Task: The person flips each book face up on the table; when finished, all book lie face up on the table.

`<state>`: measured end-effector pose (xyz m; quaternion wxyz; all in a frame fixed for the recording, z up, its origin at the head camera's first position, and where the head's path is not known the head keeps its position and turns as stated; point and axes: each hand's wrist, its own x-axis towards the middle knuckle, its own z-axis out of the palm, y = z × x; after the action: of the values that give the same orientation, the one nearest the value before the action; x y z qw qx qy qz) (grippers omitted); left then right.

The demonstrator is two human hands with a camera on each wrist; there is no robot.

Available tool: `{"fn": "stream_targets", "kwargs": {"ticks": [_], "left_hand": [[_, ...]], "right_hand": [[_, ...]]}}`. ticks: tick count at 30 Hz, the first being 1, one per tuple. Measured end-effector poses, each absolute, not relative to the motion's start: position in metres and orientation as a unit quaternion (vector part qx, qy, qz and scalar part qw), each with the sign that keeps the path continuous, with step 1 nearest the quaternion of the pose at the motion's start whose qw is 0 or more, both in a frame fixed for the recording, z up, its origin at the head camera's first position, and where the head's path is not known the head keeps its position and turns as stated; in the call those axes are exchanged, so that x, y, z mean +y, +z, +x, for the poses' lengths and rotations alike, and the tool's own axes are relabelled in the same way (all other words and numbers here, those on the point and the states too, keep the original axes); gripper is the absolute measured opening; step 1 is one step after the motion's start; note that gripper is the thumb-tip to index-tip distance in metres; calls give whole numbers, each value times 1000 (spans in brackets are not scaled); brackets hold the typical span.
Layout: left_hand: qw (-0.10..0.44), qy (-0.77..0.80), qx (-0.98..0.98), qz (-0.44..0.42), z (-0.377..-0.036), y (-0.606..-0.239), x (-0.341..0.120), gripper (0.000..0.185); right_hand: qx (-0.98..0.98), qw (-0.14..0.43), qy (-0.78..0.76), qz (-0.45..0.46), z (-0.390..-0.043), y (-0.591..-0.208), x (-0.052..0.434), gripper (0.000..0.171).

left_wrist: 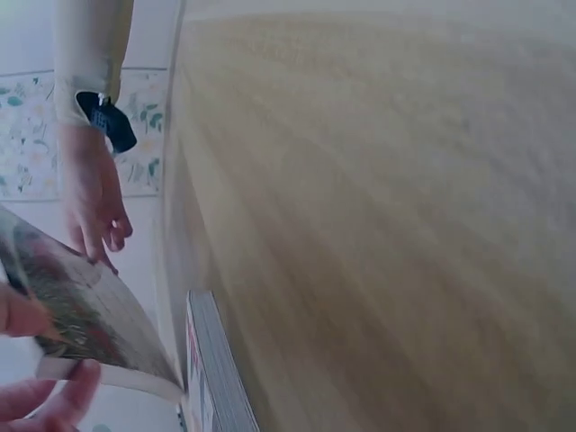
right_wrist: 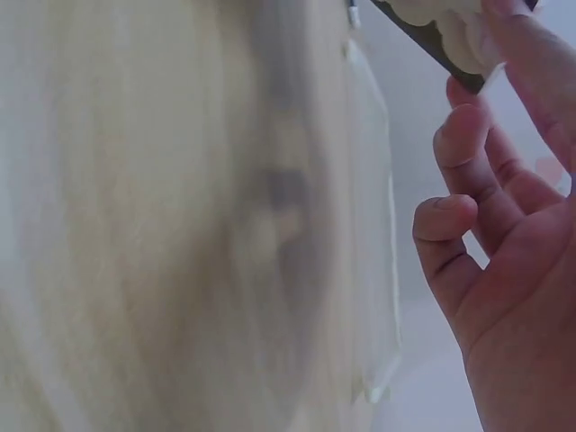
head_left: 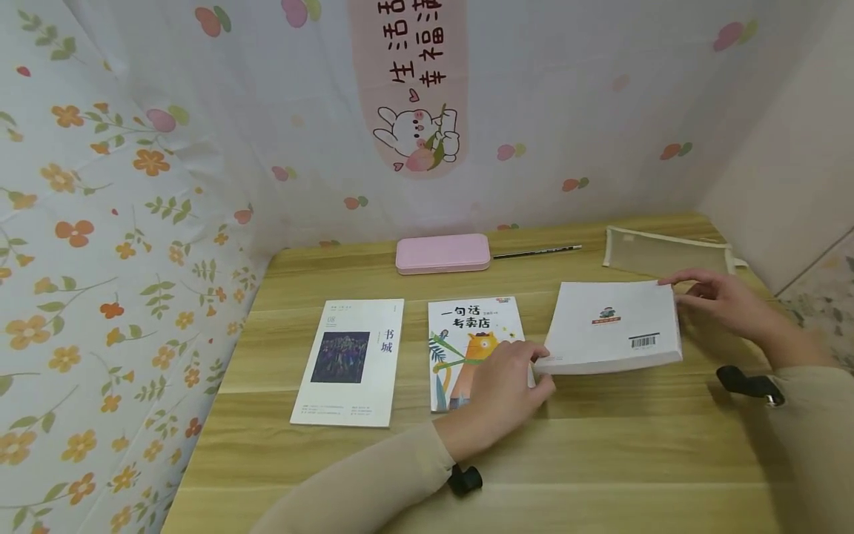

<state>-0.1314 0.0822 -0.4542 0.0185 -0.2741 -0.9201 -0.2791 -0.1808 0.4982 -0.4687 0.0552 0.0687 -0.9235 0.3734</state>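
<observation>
Gripping the white book [head_left: 610, 326] at two opposite corners, probably to keep it level: left hand [head_left: 507, 389] pinching its near left corner, right hand [head_left: 723, 300] with fingertips on its far right corner. Lying face down, barcode up, between both hands, toward the right edge of the wooden table [head_left: 600, 460], beside the orange picture book [head_left: 475, 348].

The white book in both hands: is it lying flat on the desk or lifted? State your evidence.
Lifted and tilted. The white book shows its back cover with a barcode; the left hand grips its near corner, the right hand its far edge.
</observation>
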Motion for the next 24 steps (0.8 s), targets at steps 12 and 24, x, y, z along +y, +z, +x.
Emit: {"fn": "stream_targets", "kwargs": {"ticks": [12,24], "left_hand": [[142,-389,-876,-246,-146,-447,64,18],[128,-489,-822,-262,-152,-449,59,16]], "right_hand": [[-866,85,485,90,-189,-437,482,25],[-869,106,482,32,-185,-423,469,17]]}}
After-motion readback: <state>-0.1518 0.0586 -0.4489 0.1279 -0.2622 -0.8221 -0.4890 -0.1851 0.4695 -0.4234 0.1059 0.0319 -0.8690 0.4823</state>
